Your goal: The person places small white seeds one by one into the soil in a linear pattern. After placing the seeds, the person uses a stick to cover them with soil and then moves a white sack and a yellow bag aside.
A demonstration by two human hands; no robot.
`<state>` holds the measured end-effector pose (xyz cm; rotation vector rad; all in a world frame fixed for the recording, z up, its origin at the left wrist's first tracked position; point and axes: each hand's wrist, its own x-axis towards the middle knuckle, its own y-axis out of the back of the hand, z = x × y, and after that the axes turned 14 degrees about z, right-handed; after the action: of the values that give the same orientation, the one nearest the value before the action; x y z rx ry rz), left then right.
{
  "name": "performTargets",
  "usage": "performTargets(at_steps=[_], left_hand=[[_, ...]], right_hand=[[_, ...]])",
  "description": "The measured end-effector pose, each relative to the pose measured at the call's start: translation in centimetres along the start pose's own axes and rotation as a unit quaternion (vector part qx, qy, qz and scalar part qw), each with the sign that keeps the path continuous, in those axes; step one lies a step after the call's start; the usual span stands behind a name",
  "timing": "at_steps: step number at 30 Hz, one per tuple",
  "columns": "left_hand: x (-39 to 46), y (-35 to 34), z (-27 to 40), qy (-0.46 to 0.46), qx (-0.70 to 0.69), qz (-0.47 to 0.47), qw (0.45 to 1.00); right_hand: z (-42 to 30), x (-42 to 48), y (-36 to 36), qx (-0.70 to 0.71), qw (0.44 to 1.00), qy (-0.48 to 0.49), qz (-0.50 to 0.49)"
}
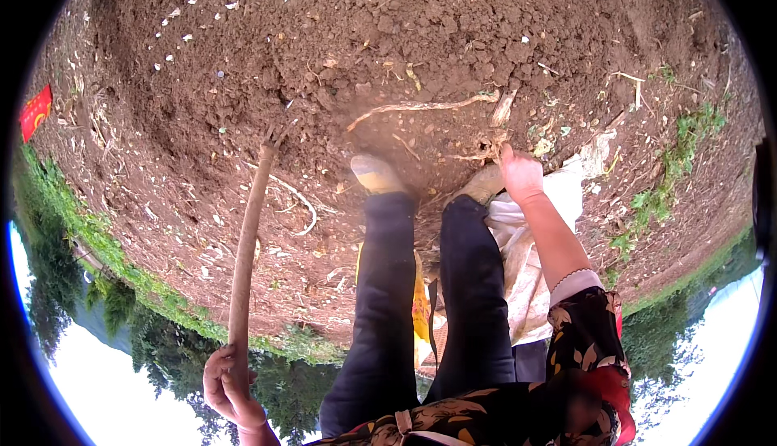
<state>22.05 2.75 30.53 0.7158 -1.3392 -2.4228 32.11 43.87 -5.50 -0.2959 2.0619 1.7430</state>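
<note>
My left hand [232, 385] is wrapped around the wooden handle of a pronged hand-tilling tool [249, 239], at lower left. Its thin metal prongs rest on the loose brown soil [425, 21]. My right hand [521, 173] reaches down beside my right shoe [482, 184], its fingers closed on a clump of dry roots or a stalk base [495, 142]. A pale piece of dry stalk [503, 109] stands just above that clump. Against the inner side of my right forearm lies a white woven sack [564, 191].
A long curved dry stalk [425, 106] lies ahead of my feet. White pieces [230, 6] dot the soil at upper left. A red packet [36, 112] is at the far left, a yellow bag [420, 306] behind my legs, green weeds [683, 154] at right.
</note>
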Motion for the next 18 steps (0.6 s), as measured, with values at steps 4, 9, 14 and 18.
performTargets(at_steps=[4,9,14,18], left_hand=[[0.8,0.6,-0.3,0.010,0.013,-0.007,1.000],[2.7,1.8,-0.9,-0.015,-0.013,-0.020,1.000],[5.2,3.3,-0.6,0.017,-0.034,-0.060,0.997],[6.9,4.0,-0.8,0.005,-0.048,-0.042,0.998]], right_hand=[[-2.0,2.5,5.2,0.012,0.998,0.027,0.056],[-8.4,7.3,14.9,0.001,0.971,0.183,0.152],[-14.3,14.3,22.6,-0.102,0.969,0.216,0.071],[-19.8,21.3,26.6,-0.149,0.965,0.216,0.000]])
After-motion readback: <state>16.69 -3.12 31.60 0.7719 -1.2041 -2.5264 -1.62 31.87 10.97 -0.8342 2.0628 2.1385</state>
